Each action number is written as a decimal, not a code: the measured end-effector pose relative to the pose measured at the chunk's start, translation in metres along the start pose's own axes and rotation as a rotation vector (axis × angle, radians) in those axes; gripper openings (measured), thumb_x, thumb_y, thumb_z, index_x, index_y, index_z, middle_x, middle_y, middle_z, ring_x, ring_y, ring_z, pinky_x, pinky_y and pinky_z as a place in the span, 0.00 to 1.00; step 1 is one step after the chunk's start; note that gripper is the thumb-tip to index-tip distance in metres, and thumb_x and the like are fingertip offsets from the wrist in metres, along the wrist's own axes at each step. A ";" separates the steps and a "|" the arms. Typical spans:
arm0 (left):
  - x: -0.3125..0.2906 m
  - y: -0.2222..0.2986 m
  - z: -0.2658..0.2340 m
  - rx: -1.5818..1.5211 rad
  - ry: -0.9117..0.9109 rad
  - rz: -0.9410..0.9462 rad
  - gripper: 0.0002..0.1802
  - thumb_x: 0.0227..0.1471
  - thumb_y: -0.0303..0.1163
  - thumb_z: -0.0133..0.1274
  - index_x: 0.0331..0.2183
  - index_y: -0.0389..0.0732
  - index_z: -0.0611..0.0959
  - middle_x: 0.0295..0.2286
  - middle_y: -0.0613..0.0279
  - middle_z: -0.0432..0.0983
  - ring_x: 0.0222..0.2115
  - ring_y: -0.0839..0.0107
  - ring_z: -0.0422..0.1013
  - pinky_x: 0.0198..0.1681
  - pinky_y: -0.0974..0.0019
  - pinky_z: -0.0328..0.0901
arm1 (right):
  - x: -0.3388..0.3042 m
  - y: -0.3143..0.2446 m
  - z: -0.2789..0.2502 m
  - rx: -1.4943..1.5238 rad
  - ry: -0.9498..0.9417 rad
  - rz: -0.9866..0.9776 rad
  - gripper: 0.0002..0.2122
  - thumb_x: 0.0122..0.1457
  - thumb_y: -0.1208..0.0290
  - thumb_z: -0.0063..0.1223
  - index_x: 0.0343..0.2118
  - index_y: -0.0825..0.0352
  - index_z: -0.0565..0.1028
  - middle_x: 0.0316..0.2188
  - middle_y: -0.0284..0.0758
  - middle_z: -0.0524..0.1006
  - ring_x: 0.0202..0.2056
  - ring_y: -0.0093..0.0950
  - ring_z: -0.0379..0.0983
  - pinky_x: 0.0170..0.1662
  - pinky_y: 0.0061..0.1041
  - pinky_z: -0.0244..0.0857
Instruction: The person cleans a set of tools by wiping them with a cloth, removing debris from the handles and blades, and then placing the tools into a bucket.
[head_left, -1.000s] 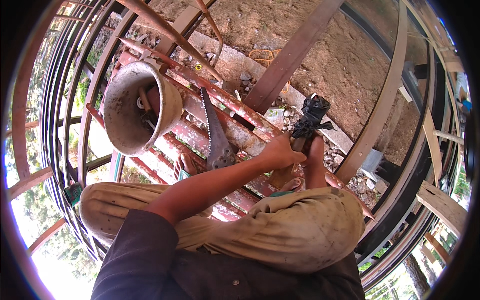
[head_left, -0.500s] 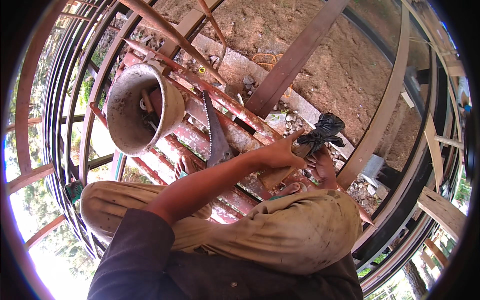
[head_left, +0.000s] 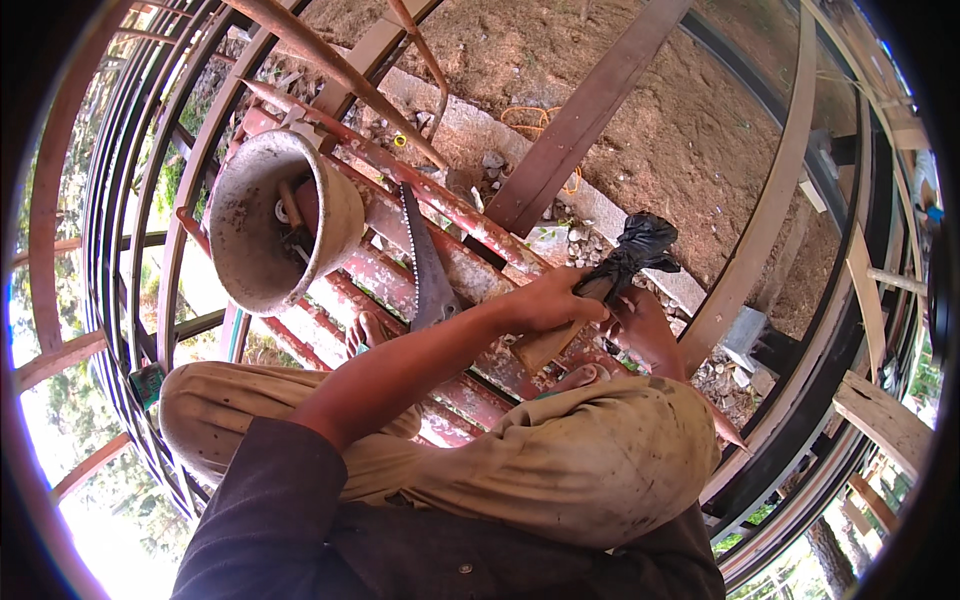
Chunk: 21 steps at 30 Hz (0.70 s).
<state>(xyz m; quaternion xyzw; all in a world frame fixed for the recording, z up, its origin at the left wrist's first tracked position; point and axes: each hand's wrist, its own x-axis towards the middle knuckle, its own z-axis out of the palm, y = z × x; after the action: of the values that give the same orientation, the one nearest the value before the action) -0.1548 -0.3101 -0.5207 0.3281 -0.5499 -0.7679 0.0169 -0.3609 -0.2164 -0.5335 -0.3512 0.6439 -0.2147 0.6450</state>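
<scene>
A short flat piece of wood [head_left: 548,346] slants above my lap, its far end wrapped in a black plastic bag [head_left: 645,245] that bunches out beyond my hands. My left hand [head_left: 556,298] is closed round the wood and the neck of the plastic. Against the plastic's near right side, my right hand [head_left: 642,328] has its fingers curled on the bag; some fingertips are hidden. To the left of my left forearm lies a handsaw blade [head_left: 432,285], teeth facing left, on red paint-worn metal bars.
A grey, crusted bucket [head_left: 343,222] with tools inside stands tilted at the left. Red bars [head_left: 480,225] with gaps form the platform under me. A wide brown plank [head_left: 590,125] slopes over dirt ground beyond. Curved beams [head_left: 775,255] run along the right.
My left thumb and forefinger, spread apart before, have closed round the wood and plastic. The plastic bunch has shifted slightly left and up, and more of the wood shows.
</scene>
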 end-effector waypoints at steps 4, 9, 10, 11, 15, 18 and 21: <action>0.003 -0.001 -0.006 0.067 0.009 -0.048 0.24 0.48 0.39 0.60 0.45 0.35 0.79 0.32 0.60 0.76 0.34 0.72 0.69 0.39 0.64 0.66 | 0.001 0.016 -0.005 -0.352 0.177 -0.120 0.21 0.66 0.64 0.53 0.54 0.75 0.73 0.38 0.43 0.83 0.37 0.31 0.82 0.44 0.32 0.75; 0.005 -0.011 -0.013 0.119 0.051 -0.047 0.24 0.47 0.40 0.61 0.42 0.34 0.79 0.30 0.61 0.75 0.31 0.72 0.69 0.36 0.64 0.65 | -0.020 0.006 -0.023 -0.152 0.270 -0.237 0.21 0.71 0.57 0.45 0.56 0.71 0.73 0.41 0.42 0.83 0.44 0.32 0.80 0.52 0.31 0.70; 0.007 -0.010 -0.013 0.112 0.054 -0.040 0.24 0.47 0.41 0.61 0.42 0.34 0.79 0.29 0.61 0.75 0.31 0.72 0.68 0.36 0.64 0.65 | -0.027 0.010 -0.028 -0.141 0.334 -0.260 0.21 0.71 0.58 0.44 0.56 0.71 0.73 0.41 0.42 0.83 0.44 0.31 0.80 0.51 0.30 0.70; 0.010 -0.008 -0.014 0.104 0.058 -0.034 0.24 0.47 0.41 0.61 0.42 0.34 0.79 0.29 0.61 0.75 0.30 0.72 0.68 0.35 0.64 0.65 | -0.034 0.012 -0.034 -0.131 0.399 -0.283 0.20 0.72 0.58 0.44 0.55 0.71 0.73 0.40 0.42 0.82 0.44 0.30 0.79 0.51 0.30 0.70; 0.009 0.001 -0.022 0.037 0.129 -0.092 0.26 0.44 0.44 0.64 0.37 0.31 0.81 0.28 0.57 0.77 0.29 0.70 0.71 0.34 0.62 0.67 | -0.054 -0.003 -0.029 -0.235 0.529 -0.332 0.19 0.72 0.58 0.44 0.50 0.70 0.76 0.40 0.41 0.82 0.43 0.29 0.79 0.51 0.29 0.70; 0.011 -0.001 -0.030 -0.051 0.188 -0.010 0.23 0.44 0.43 0.64 0.34 0.32 0.81 0.26 0.60 0.76 0.28 0.71 0.70 0.32 0.63 0.66 | -0.060 0.000 -0.026 -0.295 0.555 -0.324 0.19 0.71 0.57 0.44 0.49 0.70 0.77 0.40 0.40 0.82 0.43 0.30 0.79 0.48 0.29 0.71; 0.015 0.010 -0.037 -0.179 0.148 -0.034 0.19 0.46 0.41 0.64 0.32 0.35 0.80 0.26 0.63 0.75 0.27 0.73 0.69 0.30 0.65 0.64 | -0.065 0.003 -0.025 -0.235 0.525 -0.229 0.21 0.71 0.53 0.45 0.52 0.67 0.75 0.40 0.38 0.82 0.45 0.32 0.78 0.44 0.34 0.73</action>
<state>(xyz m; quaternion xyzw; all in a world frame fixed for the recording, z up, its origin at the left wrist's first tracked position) -0.1505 -0.3502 -0.5262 0.3903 -0.4709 -0.7877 0.0737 -0.3906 -0.1716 -0.4900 -0.4261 0.7653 -0.2932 0.3833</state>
